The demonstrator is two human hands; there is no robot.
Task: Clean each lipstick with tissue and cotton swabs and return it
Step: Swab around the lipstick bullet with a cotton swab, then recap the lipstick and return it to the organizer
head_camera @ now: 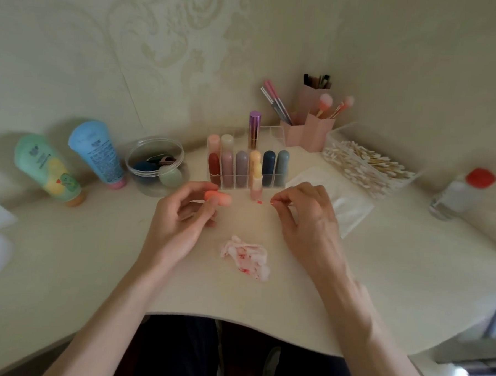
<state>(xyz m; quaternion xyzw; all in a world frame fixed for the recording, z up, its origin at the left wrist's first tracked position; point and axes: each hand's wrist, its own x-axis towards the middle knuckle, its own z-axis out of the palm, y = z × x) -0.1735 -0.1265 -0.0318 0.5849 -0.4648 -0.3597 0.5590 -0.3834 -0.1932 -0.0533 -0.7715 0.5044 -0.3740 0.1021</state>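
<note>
Your left hand curls thumb and fingers round a coral lipstick tube, held just in front of the clear organizer. Your right hand pinches a cotton swab, its red-stained tip pointing toward that tube. Another pale lipstick stands against the organizer's front. A crumpled, red-smeared tissue lies on the table, on your side of the organizer.
</note>
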